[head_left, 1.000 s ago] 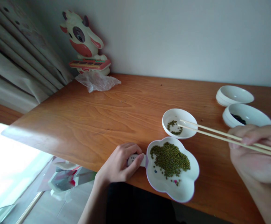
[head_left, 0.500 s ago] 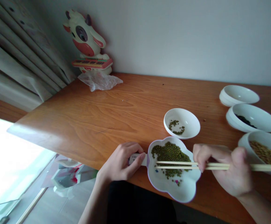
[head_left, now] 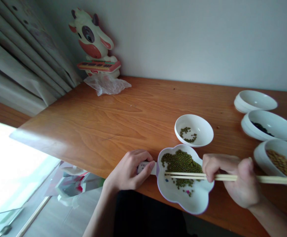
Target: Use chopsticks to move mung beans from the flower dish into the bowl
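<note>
My left hand (head_left: 133, 169) is closed around the short handle of a white, flower-shaped dish (head_left: 197, 200) with a purple rim at the table's front edge. Green mung beans (head_left: 183, 161) cover much of the dish's bottom, with a few scattered toward the near side. In my right hand (head_left: 237, 177) is a pair of pale chopsticks (head_left: 190, 175), held nearly level. Their tips are close together over the beans, at the left part of the dish; no bean shows clearly between them. Just behind the dish stands a small white bowl (head_left: 204, 130) with some mung beans in it.
To the right stand a white bowl of tan grains (head_left: 281, 161), a bowl with dark bits (head_left: 281, 121) and another white bowl (head_left: 257, 98). A cow-shaped toy keyboard (head_left: 97, 49) and a clear plastic bag (head_left: 107, 85) sit at the back left of the wooden table (head_left: 104, 115).
My right hand has shifted slightly left with the chopsticks, whose tips remain over the beans. My left hand keeps its hold on the handle. The whole view has moved slightly.
</note>
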Demonstrator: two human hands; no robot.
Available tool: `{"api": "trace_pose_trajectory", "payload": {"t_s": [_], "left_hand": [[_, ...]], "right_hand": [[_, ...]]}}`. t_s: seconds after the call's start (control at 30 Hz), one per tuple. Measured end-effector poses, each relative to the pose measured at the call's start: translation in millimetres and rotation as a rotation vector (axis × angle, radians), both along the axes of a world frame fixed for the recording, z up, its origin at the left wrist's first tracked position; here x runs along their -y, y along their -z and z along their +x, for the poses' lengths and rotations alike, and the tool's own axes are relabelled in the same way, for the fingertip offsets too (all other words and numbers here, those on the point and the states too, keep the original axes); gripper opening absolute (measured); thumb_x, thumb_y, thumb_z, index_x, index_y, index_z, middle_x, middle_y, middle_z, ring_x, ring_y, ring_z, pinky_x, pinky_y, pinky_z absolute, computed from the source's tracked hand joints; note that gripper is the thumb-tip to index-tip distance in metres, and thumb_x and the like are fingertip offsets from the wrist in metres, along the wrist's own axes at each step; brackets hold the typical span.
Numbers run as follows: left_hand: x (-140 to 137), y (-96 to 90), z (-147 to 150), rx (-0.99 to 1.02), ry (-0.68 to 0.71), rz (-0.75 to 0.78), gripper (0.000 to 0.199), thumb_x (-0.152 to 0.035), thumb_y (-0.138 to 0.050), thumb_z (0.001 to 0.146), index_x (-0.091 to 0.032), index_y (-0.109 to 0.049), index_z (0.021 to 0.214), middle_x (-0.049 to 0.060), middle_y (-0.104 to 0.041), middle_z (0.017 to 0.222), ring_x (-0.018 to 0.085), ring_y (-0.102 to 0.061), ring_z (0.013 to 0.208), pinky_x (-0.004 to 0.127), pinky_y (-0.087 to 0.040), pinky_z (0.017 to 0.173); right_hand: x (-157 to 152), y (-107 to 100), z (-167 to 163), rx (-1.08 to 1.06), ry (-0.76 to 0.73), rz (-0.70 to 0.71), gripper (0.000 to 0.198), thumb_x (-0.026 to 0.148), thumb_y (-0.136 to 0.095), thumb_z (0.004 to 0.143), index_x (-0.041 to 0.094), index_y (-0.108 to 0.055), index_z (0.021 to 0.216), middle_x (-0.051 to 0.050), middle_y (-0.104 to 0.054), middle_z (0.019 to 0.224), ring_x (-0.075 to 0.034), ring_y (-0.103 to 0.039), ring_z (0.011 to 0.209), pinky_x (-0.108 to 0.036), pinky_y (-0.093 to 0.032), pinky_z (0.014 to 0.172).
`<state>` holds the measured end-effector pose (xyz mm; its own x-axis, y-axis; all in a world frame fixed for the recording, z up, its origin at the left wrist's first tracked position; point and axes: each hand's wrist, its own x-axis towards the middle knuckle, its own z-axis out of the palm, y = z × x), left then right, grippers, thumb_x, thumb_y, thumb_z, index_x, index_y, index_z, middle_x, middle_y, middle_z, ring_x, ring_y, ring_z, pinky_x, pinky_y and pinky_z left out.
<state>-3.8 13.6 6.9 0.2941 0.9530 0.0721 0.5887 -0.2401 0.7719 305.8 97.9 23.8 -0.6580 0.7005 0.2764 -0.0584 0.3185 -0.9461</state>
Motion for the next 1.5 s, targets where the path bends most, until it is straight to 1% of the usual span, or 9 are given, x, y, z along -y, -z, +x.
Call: {"api": "trace_pose_trajectory", "payload": {"t_s": [0.2,0.57,0.7,0.83,1.07,1.17,1.27,1.37,1.5], "left_hand": [[1,1.8,0,0.000,-0.003,0.003,0.022,-0.033,-0.052,0.106,-0.019,-0.064,0.093,0.003,-0.069,0.089,0.016,-0.063,0.079,0.028,-0.046,0.072],[1,1.1,-1,-0.003,0.006,0.007,0.023,-0.032,-0.051,0.106,-0.019,-0.064,0.092,0.003,-0.069,0.088,0.016,-0.062,0.079,0.028,-0.046,0.072],[2,1.2,0,-0.006,-0.001,-0.002,0.024,-0.033,-0.051,0.107,-0.018,-0.064,0.093,0.004,-0.069,0.089,0.017,-0.063,0.080,0.029,-0.047,0.072],[1,1.8,0,-0.010,0.001,0.003,0.024,-0.033,-0.051,0.106,-0.018,-0.064,0.092,0.005,-0.069,0.088,0.017,-0.063,0.079,0.029,-0.047,0.071],[1,2.0,-1,-0.012,0.008,0.019,0.022,-0.032,-0.052,0.105,-0.018,-0.065,0.092,0.004,-0.070,0.089,0.017,-0.063,0.079,0.029,-0.048,0.072],[1,2.6,-1,-0.011,0.004,0.027,0.022,-0.032,-0.053,0.105,-0.018,-0.065,0.092,0.004,-0.070,0.088,0.017,-0.063,0.078,0.029,-0.048,0.071],[1,2.8,-1,-0.011,0.004,0.031,0.022,-0.031,-0.053,0.105,-0.018,-0.065,0.092,0.004,-0.070,0.088,0.017,-0.063,0.079,0.029,-0.048,0.072],[1,2.3,-1,-0.013,0.004,0.026,0.022,-0.031,-0.052,0.105,-0.019,-0.064,0.092,0.004,-0.070,0.088,0.017,-0.063,0.079,0.030,-0.048,0.072],[1,1.9,0,-0.011,0.002,0.027,0.023,-0.032,-0.052,0.105,-0.018,-0.064,0.092,0.005,-0.070,0.088,0.017,-0.063,0.079,0.030,-0.048,0.072]], "right_hand": [[0,-3,0,-0.014,-0.011,0.063,0.085,0.073,-0.013,0.106,0.022,-0.068,0.067,-0.004,-0.061,0.056,-0.018,-0.054,0.052,-0.032,-0.042,0.052],[-7,-4,12,-0.104,0.039,0.030,0.088,0.076,-0.013,0.104,0.024,-0.076,0.071,-0.005,-0.064,0.055,-0.020,-0.055,0.051,-0.036,-0.043,0.052],[-16,-6,24,-0.199,0.129,0.016,0.091,0.072,-0.010,0.105,0.025,-0.081,0.074,-0.007,-0.061,0.051,-0.022,-0.055,0.051,-0.041,-0.044,0.054],[-25,-8,33,-0.269,0.261,0.042,0.097,0.068,-0.002,0.104,0.026,-0.080,0.066,-0.008,-0.054,0.044,-0.023,-0.051,0.046,-0.045,-0.039,0.054],[-41,-9,46,-0.313,0.548,0.104,0.082,0.071,-0.024,0.103,0.026,-0.073,0.054,-0.009,-0.052,0.042,-0.025,-0.052,0.046,-0.047,-0.037,0.061],[-46,-6,53,-0.367,0.615,0.122,0.087,0.069,-0.018,0.102,0.025,-0.072,0.051,-0.010,-0.051,0.040,-0.025,-0.052,0.044,-0.047,-0.036,0.060],[-48,-4,57,-0.397,0.703,0.055,0.088,0.069,-0.017,0.103,0.025,-0.072,0.051,-0.009,-0.052,0.041,-0.025,-0.053,0.042,-0.046,-0.036,0.059],[-52,-2,62,-0.417,0.746,0.018,0.084,0.072,-0.024,0.101,0.023,-0.069,0.049,-0.007,-0.050,0.041,-0.023,-0.054,0.039,-0.043,-0.036,0.056],[-57,1,67,-0.436,0.726,0.022,0.087,0.071,-0.020,0.102,0.021,-0.071,0.052,-0.007,-0.050,0.042,-0.022,-0.056,0.041,-0.040,-0.037,0.053]]}}
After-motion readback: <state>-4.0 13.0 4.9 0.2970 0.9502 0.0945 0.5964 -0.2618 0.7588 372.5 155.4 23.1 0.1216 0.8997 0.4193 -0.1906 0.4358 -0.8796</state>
